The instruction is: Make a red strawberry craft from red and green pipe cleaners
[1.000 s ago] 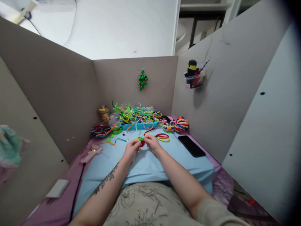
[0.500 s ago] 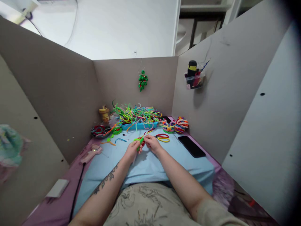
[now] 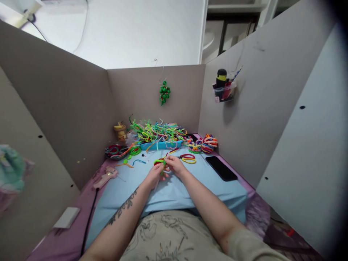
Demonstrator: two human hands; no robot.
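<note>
My left hand (image 3: pixel 153 175) and my right hand (image 3: pixel 175 165) meet over the light blue cloth (image 3: pixel 168 188) in the middle of the desk. Both pinch a small green and red pipe-cleaner piece (image 3: pixel 160 162) held between the fingertips. The fingers of both hands are closed around it, and part of the piece is hidden behind them. A red and yellow pipe-cleaner loop (image 3: pixel 188 158) lies just right of my right hand.
A blue tray heaped with coloured pipe cleaners (image 3: pixel 159 135) stands at the back. Finished coiled pieces (image 3: pixel 204 144) sit at the back right, a black phone (image 3: pixel 220 168) to the right, a pink glue gun (image 3: pixel 105 177) to the left. A green ornament (image 3: pixel 164 92) hangs on the back partition.
The green and red piece has been turned between my fingers, and my left hand has slid slightly right and down. My right hand stays nearly in place.
</note>
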